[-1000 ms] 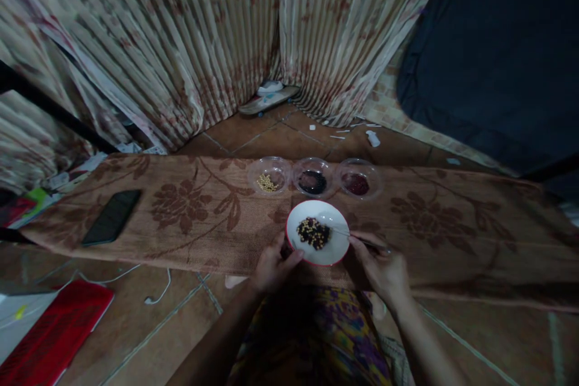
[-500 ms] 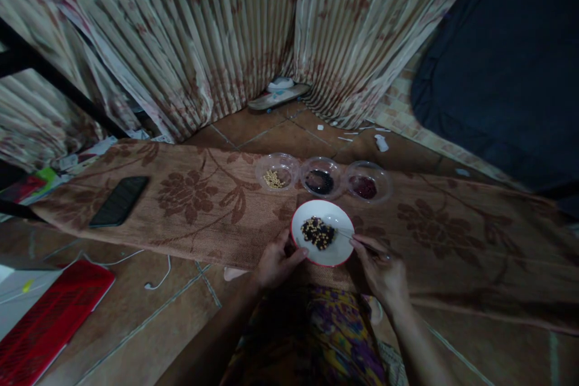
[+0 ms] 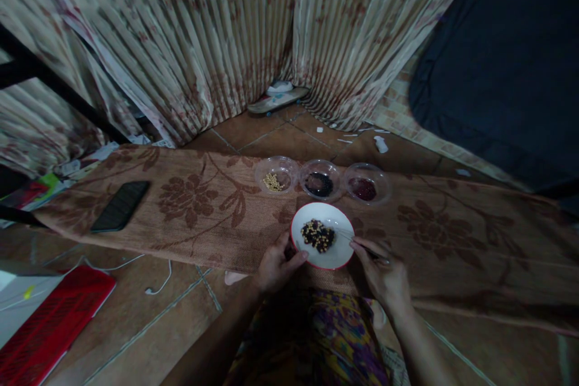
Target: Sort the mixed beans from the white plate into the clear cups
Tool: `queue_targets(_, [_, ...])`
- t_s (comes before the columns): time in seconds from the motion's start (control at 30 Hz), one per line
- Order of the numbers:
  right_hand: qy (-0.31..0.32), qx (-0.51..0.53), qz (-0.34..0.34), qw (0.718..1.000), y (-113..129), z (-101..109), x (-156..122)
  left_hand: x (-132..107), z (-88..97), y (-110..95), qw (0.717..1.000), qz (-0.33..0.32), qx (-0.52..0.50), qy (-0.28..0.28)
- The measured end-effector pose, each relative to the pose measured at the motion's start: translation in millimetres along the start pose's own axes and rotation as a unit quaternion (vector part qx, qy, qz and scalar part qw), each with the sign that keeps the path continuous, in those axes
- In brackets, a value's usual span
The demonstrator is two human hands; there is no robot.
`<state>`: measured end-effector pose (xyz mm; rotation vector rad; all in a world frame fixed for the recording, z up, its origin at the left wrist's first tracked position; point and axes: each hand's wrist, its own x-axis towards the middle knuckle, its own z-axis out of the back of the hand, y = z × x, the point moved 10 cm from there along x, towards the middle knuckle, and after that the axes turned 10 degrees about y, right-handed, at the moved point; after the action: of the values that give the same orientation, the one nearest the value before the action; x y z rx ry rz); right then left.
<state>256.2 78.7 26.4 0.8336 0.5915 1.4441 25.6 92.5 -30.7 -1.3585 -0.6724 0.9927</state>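
A white plate with a red rim [image 3: 341, 256] sits on the cloth-covered bench in front of me. In it lies a mixed heap of yellow and dark beans [image 3: 318, 236]. My left hand [image 3: 277, 264] grips the plate's left edge, its thumb over the rim. From the right side, my right hand [image 3: 384, 274] is closed on thin chopsticks [image 3: 344, 233], whose tips reach the beans. Beyond the plate stand three clear plastic bowls in a row: yellow beans in the left bowl [image 3: 289, 169], black beans in the middle bowl [image 3: 320, 166], dark red beans in the right bowl [image 3: 382, 184].
A dark phone [image 3: 120, 206] lies on the patterned cloth [image 3: 217, 223] to the left. A red basket [image 3: 67, 313] and a white cable [image 3: 165, 280] are on the tiled floor. Striped curtains [image 3: 235, 30] hang behind, with a skateboard [image 3: 278, 100] at their foot.
The chopsticks have shifted slightly at the right of the bean heap, and the heap's pattern differs a little. Both hands stay at the plate; the whole view has moved slightly.
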Motion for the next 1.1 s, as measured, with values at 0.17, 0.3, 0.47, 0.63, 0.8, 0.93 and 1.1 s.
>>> queue_targets(0.17, [0.014,-0.007,0.036,0.999,11,-2,6,0,0.0,2,1.0,0.002,0.006,-0.004])
queue_targets(0.3, [0.033,-0.016,0.079,0.996,23,-9,12,0,-0.2,1,1.0,0.002,0.013,-0.004])
queue_targets(0.47, [0.11,-0.018,0.083,0.99,30,-30,7,0,0.8,-1,1.0,-0.011,0.009,-0.012])
queue_targets(0.63, [0.162,0.002,0.095,0.982,42,-34,-3,0,-0.4,-2,1.0,-0.013,0.001,-0.005])
queue_targets(0.8, [0.069,-0.063,0.072,0.993,34,-8,5,0,0.2,-4,1.0,-0.009,0.001,-0.005])
queue_targets(0.93, [0.12,-0.077,0.105,0.984,41,-29,4,0,-0.2,-5,1.0,-0.012,-0.004,-0.004])
queue_targets(1.1, [0.197,-0.033,0.163,0.966,71,-55,-7,-1,1.5,-2,1.0,-0.012,0.004,-0.02])
